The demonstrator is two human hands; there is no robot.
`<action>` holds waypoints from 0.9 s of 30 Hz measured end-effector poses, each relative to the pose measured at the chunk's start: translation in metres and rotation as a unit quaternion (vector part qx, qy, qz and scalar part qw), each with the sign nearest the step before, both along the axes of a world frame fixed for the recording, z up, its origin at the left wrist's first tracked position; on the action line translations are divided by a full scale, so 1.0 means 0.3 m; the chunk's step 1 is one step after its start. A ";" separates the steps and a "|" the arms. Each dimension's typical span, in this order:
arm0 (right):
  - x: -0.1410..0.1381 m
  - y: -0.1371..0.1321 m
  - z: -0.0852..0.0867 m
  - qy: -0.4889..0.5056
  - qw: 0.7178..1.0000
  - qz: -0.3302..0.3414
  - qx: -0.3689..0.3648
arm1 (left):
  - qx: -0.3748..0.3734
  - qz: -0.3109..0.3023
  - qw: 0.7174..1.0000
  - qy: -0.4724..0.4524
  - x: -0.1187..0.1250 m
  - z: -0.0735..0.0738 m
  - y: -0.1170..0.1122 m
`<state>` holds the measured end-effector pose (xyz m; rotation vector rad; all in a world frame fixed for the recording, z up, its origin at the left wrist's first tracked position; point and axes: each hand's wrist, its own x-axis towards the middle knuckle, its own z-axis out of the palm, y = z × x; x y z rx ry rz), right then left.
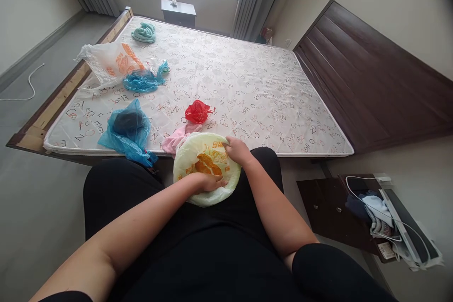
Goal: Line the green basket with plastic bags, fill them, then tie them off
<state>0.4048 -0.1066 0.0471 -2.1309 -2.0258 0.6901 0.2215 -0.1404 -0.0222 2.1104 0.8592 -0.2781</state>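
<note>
A round bin (180, 160) rests in my lap, lined with a pale yellow-green plastic bag (226, 170) printed in orange. The bag is folded over the bin's rim. My left hand (210, 182) lies inside the opening with its fingers stretched out against the bag. At the far right of the rim, my right hand (238, 150) has its fingers closed round the bag's edge. A pink cloth (174, 141) touches the bin's far left side. Just beyond lies a crumpled red plastic bag (198, 111).
On the patterned mattress (247, 85) lie a blue bag with something dark inside (128, 125), another blue bag (140, 80), a clear printed bag (113, 59) and a green cloth (144, 32). A cluttered nightstand (325, 203) stands to the right.
</note>
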 end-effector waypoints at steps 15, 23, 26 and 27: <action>0.197 0.040 -0.106 0.253 0.909 -0.331 0.003 | 0.297 -0.009 0.946 -0.129 -0.155 0.130 0.203; 0.116 0.013 -0.015 -0.058 0.980 -0.128 0.141 | 0.345 0.032 0.923 -0.166 -0.150 0.054 0.262; 0.034 0.016 0.014 -0.055 0.989 0.122 0.069 | 0.356 0.021 0.919 -0.171 -0.144 0.033 0.269; 0.007 0.019 0.018 -0.044 0.982 0.181 0.013 | 0.360 0.019 0.918 -0.167 -0.142 0.028 0.267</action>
